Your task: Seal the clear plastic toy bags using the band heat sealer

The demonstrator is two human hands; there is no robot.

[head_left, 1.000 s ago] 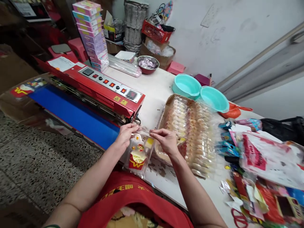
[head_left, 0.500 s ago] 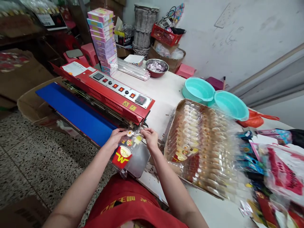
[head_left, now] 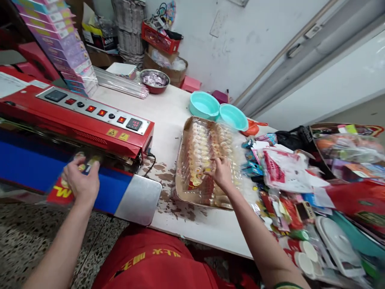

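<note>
Your left hand (head_left: 82,184) presses flat, fingers spread, on the clear pouch (head_left: 58,193) lying on the blue belt (head_left: 27,164), top edge toward the far sealer (head_left: 90,124), while your right hand (head_left: 221,174), well to the right, curls onto the packets (head_left: 198,152) in the tray (head_left: 192,199), grip unclear.

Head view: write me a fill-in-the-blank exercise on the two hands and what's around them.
The left hand presses a clear packet onto the ___ belt of the sealing machine.
The right hand reaches into the tray of packets, to the ___ of the sealing machine.
Behind the tray stand ___ teal bowls.
Missing words: blue; right; two.
</note>
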